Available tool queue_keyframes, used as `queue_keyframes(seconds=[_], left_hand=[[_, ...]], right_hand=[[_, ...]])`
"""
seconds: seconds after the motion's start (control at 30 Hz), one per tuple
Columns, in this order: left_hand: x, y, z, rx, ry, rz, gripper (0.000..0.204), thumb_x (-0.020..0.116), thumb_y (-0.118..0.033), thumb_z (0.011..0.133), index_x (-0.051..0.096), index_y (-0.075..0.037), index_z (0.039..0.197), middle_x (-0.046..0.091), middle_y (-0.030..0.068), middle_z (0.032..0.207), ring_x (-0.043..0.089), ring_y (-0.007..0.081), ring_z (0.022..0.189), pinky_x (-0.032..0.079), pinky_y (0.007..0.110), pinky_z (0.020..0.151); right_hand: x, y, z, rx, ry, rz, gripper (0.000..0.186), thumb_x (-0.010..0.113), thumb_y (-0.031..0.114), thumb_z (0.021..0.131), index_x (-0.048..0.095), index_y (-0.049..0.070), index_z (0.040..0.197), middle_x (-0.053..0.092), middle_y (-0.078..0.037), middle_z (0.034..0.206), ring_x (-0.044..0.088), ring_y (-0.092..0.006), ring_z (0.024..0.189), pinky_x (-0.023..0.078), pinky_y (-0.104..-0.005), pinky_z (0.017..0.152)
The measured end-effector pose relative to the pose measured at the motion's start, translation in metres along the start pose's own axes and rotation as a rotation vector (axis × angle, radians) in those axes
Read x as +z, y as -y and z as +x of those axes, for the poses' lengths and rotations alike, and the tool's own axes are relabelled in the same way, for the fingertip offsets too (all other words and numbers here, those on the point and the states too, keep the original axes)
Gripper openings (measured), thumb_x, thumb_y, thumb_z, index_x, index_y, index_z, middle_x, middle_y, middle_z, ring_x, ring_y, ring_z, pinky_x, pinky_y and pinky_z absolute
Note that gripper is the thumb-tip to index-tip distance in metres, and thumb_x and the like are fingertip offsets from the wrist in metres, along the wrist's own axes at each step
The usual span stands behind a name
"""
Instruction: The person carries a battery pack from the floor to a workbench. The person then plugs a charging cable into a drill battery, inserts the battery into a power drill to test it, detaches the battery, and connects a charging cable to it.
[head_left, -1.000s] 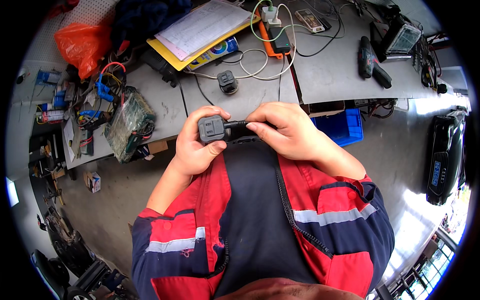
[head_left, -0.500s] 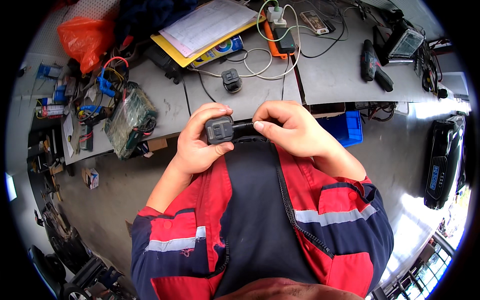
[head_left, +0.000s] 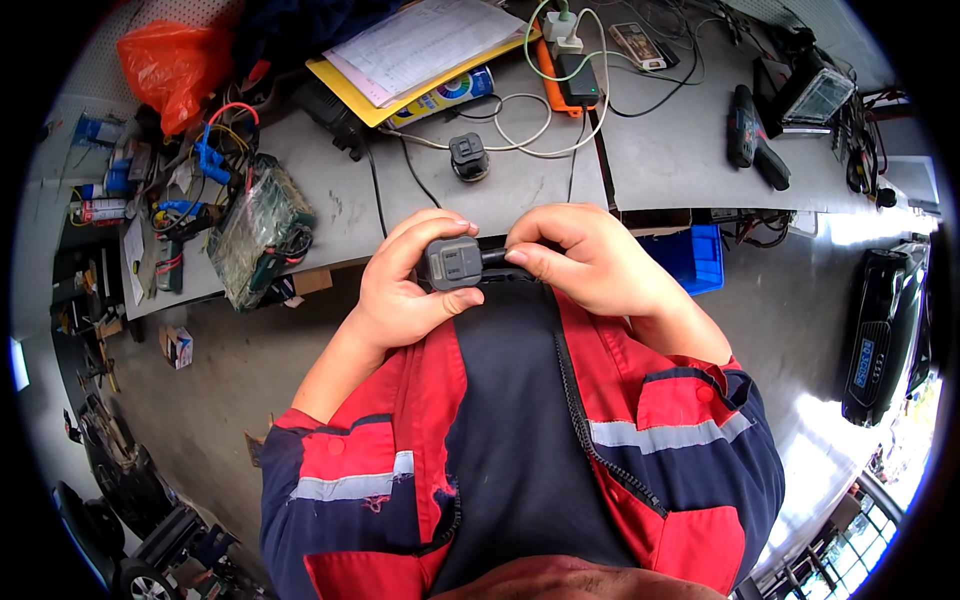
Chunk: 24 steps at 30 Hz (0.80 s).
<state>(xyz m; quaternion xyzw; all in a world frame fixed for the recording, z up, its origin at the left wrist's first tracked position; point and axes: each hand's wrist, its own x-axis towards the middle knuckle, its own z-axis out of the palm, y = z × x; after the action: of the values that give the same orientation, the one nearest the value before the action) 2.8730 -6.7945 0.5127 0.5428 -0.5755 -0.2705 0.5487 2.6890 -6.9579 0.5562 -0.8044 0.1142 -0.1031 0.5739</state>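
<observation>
Near the bench's front edge, my left hand [head_left: 397,290] grips a dark grey plastic block [head_left: 453,263], fingers over its top and thumb beneath. My right hand [head_left: 590,272] pinches a black cable end [head_left: 497,256] that joins the block's right side; what lies under its fingers is hidden. A similar dark grey block [head_left: 468,156] sits on the grey bench [head_left: 330,205] just beyond my hands.
A cordless drill [head_left: 741,125] lies at the right, a power strip [head_left: 558,85] with cables and papers [head_left: 420,45] at the back. Tangled tools in clear wrap [head_left: 255,230] and an orange bag [head_left: 170,70] occupy the left. A blue bin [head_left: 700,255] is below; a black car [head_left: 868,330] stands right.
My left hand and the grey block have shifted slightly rightward, closer to my right hand, with less cable showing between them. The bench appears a little farther right in view.
</observation>
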Motion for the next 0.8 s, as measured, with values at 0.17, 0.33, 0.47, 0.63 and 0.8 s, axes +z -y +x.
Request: queue_keyframes(seconds=[0.17, 0.33, 0.47, 0.63, 0.8], left_hand=[[0.000, -0.002, 0.001, -0.052, -0.010, 0.016, 0.065, 0.090, -0.028, 0.071, 0.059, -0.002, 0.122, 0.065, 0.0126, 0.111, 0.063, 0.0256, 0.104, 0.050, 0.035, 0.091], [-0.002, -0.005, 0.001, -0.056, -0.011, 0.051, 0.063, 0.089, -0.025, 0.071, 0.059, -0.002, 0.122, 0.064, 0.0131, 0.111, 0.063, 0.0261, 0.103, 0.050, 0.034, 0.090], [-0.002, -0.016, 0.000, -0.299, 0.015, 0.166, 0.058, 0.084, -0.022, 0.078, 0.057, 0.000, 0.125, 0.065, 0.0125, 0.111, 0.063, 0.0235, 0.102, 0.050, 0.032, 0.090], [0.000, -0.030, 0.003, -0.613, -0.012, -0.608, 0.052, 0.057, -0.032, 0.099, 0.047, 0.005, 0.135, 0.063, 0.0170, 0.118, 0.064, 0.0233, 0.106, 0.052, 0.035, 0.091], [0.001, -0.023, -0.001, -0.651, -0.040, -0.843, 0.062, 0.035, -0.043, 0.106, 0.041, 0.008, 0.141, 0.062, 0.0273, 0.121, 0.066, 0.0291, 0.106, 0.055, 0.040, 0.090]], right_hand=[[-0.002, 0.004, 0.003, 0.041, 0.008, -0.007, 0.016, 0.067, 0.016, 0.092, 0.064, 0.000, 0.093, 0.065, -0.015, 0.080, 0.063, -0.0306, 0.073, 0.049, -0.0377, 0.066], [-0.001, -0.001, 0.003, -0.077, -0.008, -0.071, 0.016, 0.068, 0.014, 0.091, 0.063, 0.000, 0.096, 0.065, -0.014, 0.082, 0.063, -0.0330, 0.078, 0.049, -0.0397, 0.068], [0.001, -0.013, 0.007, -0.131, -0.043, -0.170, 0.015, 0.066, 0.013, 0.091, 0.063, 0.001, 0.098, 0.065, -0.015, 0.084, 0.063, -0.0357, 0.082, 0.049, -0.0416, 0.072], [0.003, -0.020, 0.009, 0.003, -0.090, -0.119, 0.012, 0.065, 0.011, 0.093, 0.063, -0.001, 0.097, 0.062, -0.012, 0.082, 0.059, -0.0223, 0.075, 0.047, -0.0327, 0.069], [0.002, -0.017, 0.010, 0.063, -0.089, -0.075, 0.014, 0.063, 0.013, 0.095, 0.063, -0.001, 0.099, 0.060, -0.008, 0.081, 0.054, -0.0147, 0.075, 0.047, -0.0303, 0.070]])
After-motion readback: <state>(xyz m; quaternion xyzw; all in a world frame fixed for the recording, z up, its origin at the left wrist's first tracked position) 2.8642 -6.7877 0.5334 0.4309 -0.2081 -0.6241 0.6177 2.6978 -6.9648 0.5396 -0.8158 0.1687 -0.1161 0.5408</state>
